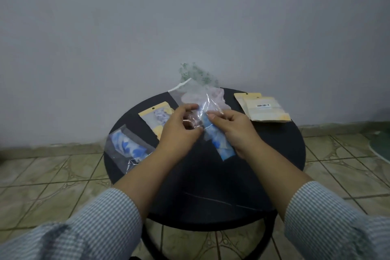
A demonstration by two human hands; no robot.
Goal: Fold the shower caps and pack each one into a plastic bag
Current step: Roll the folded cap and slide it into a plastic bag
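Left hand [179,126] and right hand [229,126] both pinching clear plastic bag [195,99] above round black table [211,186], folded blue shower cap [219,139] sitting partly inside bag. Packed clear bag with blue cap [128,148] lying at table's left edge. Stack of yellow-edged packets [263,107] lying far right.

barcode label: white sticker on the top packet [266,108] at the table's [211,186] two o'clock edge
its print: too small to read
other text: none legible
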